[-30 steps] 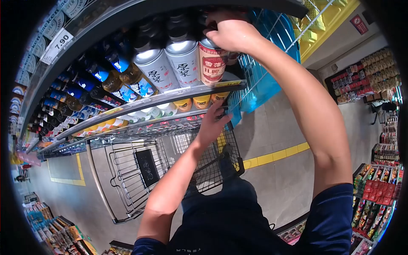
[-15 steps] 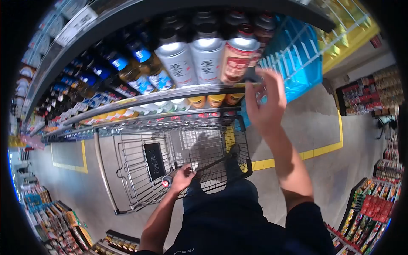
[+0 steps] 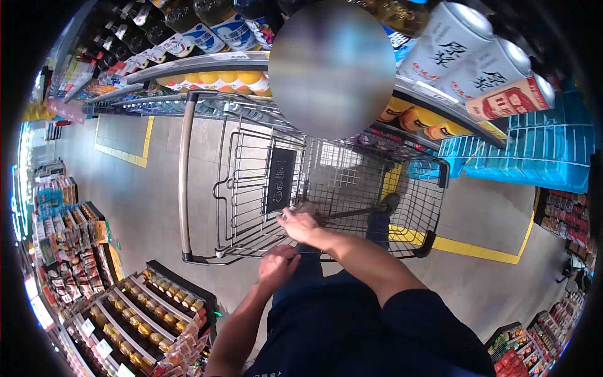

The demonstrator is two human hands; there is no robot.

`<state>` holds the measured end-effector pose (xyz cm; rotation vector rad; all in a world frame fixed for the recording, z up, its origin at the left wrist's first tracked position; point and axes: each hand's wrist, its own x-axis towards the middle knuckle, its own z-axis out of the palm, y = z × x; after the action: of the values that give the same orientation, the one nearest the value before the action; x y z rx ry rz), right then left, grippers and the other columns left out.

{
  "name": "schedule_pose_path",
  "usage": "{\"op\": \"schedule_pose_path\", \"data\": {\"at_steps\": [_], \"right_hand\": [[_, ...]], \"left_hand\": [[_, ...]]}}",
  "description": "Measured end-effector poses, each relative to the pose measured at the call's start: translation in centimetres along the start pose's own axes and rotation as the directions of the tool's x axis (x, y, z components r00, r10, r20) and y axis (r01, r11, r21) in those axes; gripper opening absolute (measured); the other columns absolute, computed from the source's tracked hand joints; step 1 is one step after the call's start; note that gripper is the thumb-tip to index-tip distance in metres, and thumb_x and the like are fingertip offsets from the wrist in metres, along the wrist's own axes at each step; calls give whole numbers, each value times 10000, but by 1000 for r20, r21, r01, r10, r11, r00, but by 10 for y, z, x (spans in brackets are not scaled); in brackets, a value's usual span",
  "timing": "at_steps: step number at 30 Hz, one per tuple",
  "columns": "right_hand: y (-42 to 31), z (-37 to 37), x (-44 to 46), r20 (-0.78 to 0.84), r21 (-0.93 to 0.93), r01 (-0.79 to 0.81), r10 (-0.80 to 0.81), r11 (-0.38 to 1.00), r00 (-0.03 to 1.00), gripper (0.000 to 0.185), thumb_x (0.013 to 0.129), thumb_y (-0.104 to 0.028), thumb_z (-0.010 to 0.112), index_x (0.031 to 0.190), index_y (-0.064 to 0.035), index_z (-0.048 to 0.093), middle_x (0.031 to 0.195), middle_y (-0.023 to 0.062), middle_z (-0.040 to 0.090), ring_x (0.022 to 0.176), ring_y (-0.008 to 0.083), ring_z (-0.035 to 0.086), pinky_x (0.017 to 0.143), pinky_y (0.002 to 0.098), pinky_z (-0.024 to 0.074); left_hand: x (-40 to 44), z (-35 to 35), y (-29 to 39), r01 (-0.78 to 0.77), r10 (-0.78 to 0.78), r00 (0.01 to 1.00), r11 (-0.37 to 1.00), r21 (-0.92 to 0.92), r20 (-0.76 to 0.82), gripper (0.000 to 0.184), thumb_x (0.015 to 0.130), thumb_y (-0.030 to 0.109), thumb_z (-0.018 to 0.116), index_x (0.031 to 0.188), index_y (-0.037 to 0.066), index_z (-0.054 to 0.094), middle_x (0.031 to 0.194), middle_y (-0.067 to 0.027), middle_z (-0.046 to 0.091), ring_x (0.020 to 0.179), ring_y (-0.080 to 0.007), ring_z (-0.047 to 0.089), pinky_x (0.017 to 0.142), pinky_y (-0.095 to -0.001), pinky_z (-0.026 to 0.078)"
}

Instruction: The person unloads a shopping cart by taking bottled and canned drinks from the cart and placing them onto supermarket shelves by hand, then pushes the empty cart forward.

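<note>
Over the near side of the wire shopping cart (image 3: 408, 220), my right hand (image 3: 300, 226) reaches across to the left with bent fingers. A dim greyish shape shows just beyond its fingers; I cannot make out what it is or whether it is held. Just below and left of it, my left hand (image 3: 277, 267) is curled closed, with nothing visible in it. The black sign panel (image 3: 280, 181) on the cart's wire wall is close to my right fingertips.
Beyond the cart runs a shelf with white cans (image 3: 449, 41), a red-and-cream can (image 3: 512, 100) and dark bottles (image 3: 173, 34). Blue baskets (image 3: 534, 169) stand at the right. A blurred disc (image 3: 333, 69) covers part of the shelf. A snack rack (image 3: 135, 320) is behind at left.
My right hand has come down from the shelf cans to beside my left hand. The red-marked cylinder that was in my left hand no longer shows there. The view has turned leftward.
</note>
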<state>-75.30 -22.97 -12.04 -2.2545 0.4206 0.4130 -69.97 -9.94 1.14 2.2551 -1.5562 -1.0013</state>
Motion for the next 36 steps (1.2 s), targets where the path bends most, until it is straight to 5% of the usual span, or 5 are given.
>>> {"op": "schedule_pose_path", "data": {"at_steps": [4,20,25,29,36], "right_hand": [[7,69,42,27,-409,337,-357,848,934,263,885,-196,532,944,-63,751,1262,145,605,940,288,689,711,418,577],[58,-109,-207,-504,275,-142,269,951,821,187,759,-96,690,915,-25,616,1132,193,544,874,394,663,752,476,568],[58,-209,-324,-711,393,24,287,919,642,238,746,-188,773,903,-67,640,987,145,553,827,374,638,721,462,535],[62,-285,-401,-754,430,131,276,893,596,203,733,-130,779,871,-62,647,835,92,547,766,255,612,659,366,492],[46,-380,-469,-681,602,114,434,790,591,164,796,-144,776,874,-25,694,871,46,619,706,106,602,610,265,482]], "left_hand": [[-6,-14,2,-37,37,999,999,-11,20,263,856,251,726,1074,109,691,1092,-102,696,1049,-323,646,916,-426,512],[40,46,37,243,-235,970,935,-257,62,368,868,257,743,1146,25,680,1094,-148,715,1006,-248,694,871,-356,543],[101,96,122,505,-401,842,348,-790,362,561,989,517,532,1317,62,539,1233,-121,606,1131,-262,601,874,-447,512],[122,72,224,541,161,840,-324,-777,518,747,960,721,326,1419,153,485,1348,-105,591,1213,-294,580,996,-481,491],[102,28,255,549,308,824,-220,-806,477,714,970,687,358,1324,88,522,1071,-121,696,800,-259,711,625,-363,592]]}}
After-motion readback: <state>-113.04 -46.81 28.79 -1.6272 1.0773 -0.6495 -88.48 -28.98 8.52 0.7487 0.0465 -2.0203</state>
